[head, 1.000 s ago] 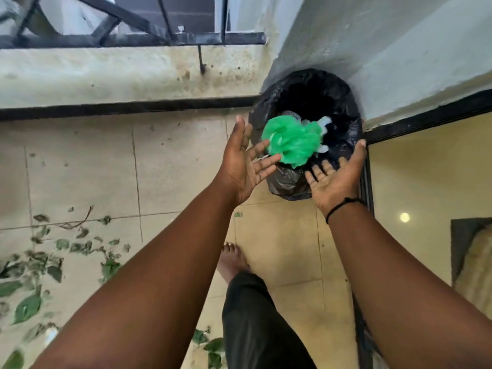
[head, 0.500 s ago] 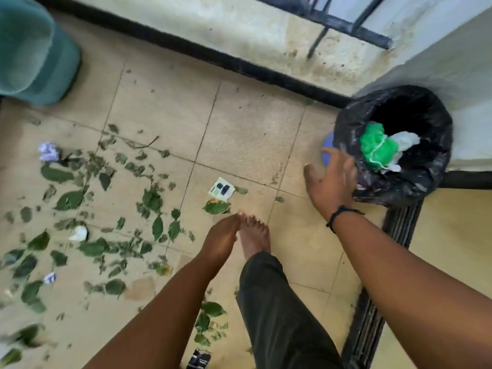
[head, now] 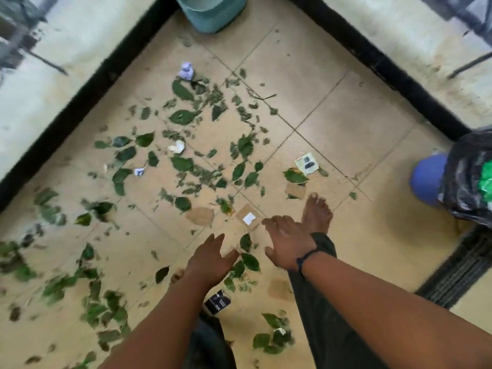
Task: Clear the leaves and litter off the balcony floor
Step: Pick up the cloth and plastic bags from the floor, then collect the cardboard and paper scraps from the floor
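Both hands empty, fingers spread, left hand (head: 213, 258) and right hand (head: 286, 245) reaching low over leaves (head: 183, 163) scattered across the balcony floor (head: 346, 129); risk: loose handfuls may shed small scraps short of the black-lined bin (head: 468, 177) at right.

Open tiled floor (head: 354, 123) toward the far right corner, nearly bare and free to reach across. Thick scatter of green leaves (head: 183, 163) over the centre and left, mixed with crumpled paper (head: 186, 71), cardboard scraps (head: 200, 215) and a printed card (head: 307, 164). Blocked on the right by a black bin bag (head: 468, 177), at the far edge by a teal bucket (head: 213, 12). Hemmed in by low walls with black skirting (head: 80, 94). Both hands, left hand (head: 210, 258) and right hand (head: 286, 242), spread flat above the near litter, beside a bare foot (head: 316, 211).
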Motion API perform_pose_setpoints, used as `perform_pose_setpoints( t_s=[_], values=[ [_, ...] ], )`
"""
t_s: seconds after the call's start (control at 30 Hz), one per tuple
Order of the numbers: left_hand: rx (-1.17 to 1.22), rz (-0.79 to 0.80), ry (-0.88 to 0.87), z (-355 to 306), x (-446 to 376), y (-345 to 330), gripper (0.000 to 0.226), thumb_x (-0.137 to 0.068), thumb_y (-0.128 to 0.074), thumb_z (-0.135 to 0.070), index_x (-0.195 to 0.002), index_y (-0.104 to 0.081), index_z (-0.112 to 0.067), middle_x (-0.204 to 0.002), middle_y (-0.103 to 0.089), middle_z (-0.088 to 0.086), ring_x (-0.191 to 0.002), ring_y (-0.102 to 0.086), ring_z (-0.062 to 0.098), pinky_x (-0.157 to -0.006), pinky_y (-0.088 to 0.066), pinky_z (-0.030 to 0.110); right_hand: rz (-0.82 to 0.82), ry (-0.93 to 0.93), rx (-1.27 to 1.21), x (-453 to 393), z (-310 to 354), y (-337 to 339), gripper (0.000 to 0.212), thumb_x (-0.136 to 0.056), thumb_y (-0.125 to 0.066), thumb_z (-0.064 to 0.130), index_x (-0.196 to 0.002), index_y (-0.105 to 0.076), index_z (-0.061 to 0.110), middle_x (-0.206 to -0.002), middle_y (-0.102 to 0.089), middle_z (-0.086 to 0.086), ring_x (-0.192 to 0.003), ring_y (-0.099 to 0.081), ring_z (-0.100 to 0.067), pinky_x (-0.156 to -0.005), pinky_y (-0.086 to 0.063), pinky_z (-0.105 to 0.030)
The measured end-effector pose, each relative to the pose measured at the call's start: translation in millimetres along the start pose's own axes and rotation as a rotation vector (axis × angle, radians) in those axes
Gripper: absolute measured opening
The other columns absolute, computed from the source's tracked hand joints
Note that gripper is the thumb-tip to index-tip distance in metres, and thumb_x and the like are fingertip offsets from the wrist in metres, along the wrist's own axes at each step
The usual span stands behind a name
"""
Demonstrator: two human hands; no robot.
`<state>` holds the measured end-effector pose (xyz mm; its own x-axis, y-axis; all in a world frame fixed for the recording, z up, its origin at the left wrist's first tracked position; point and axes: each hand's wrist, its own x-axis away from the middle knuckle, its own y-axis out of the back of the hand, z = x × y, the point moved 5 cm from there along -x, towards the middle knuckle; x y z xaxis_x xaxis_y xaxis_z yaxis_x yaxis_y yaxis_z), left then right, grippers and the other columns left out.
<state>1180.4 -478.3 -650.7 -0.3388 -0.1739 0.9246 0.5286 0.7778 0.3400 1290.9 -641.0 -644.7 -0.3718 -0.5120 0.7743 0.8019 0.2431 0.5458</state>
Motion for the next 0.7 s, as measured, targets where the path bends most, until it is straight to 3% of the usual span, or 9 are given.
perform_pose_setpoints(
  t_s=[0.27, 0.5, 0.6, 0.7],
  values=[
    [0.076, -0.091, 0.015, 82.4, 49.3, 17.8, 0.077, -0.095, -0.045, -0.061, -0.157, -0.017, -0.026, -0.166, -0.010, 0.002, -0.150, -0.017, 0.023, -0.118, -0.023, 0.039, 0.041, 0.079, 0.106, 0.2, 92.3, -11.9, 0.065, -0.094, -0.051, 0.043, -0.149, -0.025, 0.020, -0.152, -0.031, -0.007, -0.141, -0.026, -0.029, -0.106, -0.034, -0.041],
    [0.092, -0.087, 0.030, 151.6, 79.2, 29.4, 0.080, -0.093, -0.041, -0.066, -0.158, -0.016, -0.026, -0.166, -0.009, 0.002, -0.151, -0.015, 0.024, -0.120, -0.022, 0.042, 0.065, 0.037, 0.183, 5.8, 145.1, -13.5, 0.067, -0.094, -0.050, 0.046, -0.150, -0.022, 0.022, -0.155, -0.027, -0.003, -0.144, -0.020, -0.027, -0.110, -0.032, -0.040],
    [0.020, -0.062, 0.004, 187.4, 80.8, 24.8, 0.095, -0.078, -0.022, -0.081, -0.153, -0.032, -0.023, -0.165, -0.015, 0.001, -0.151, -0.016, 0.022, -0.118, -0.025, 0.045, 0.054, 0.008, 0.118, 11.5, 170.4, -14.4, 0.064, -0.096, -0.049, 0.046, -0.149, -0.023, 0.022, -0.154, -0.030, -0.003, -0.143, -0.024, -0.025, -0.109, -0.033, -0.039],
    [-0.076, -0.022, -0.011, 222.6, 80.1, 13.4, 0.104, -0.068, -0.008, -0.085, -0.142, -0.047, -0.023, -0.157, -0.033, 0.004, -0.143, -0.032, 0.024, -0.112, -0.035, 0.045, 0.028, -0.082, -0.016, 24.8, 188.2, -21.4, 0.064, -0.096, -0.048, 0.046, -0.150, -0.023, 0.023, -0.153, -0.032, -0.003, -0.140, -0.028, -0.024, -0.108, -0.034, -0.036]
  ],
)
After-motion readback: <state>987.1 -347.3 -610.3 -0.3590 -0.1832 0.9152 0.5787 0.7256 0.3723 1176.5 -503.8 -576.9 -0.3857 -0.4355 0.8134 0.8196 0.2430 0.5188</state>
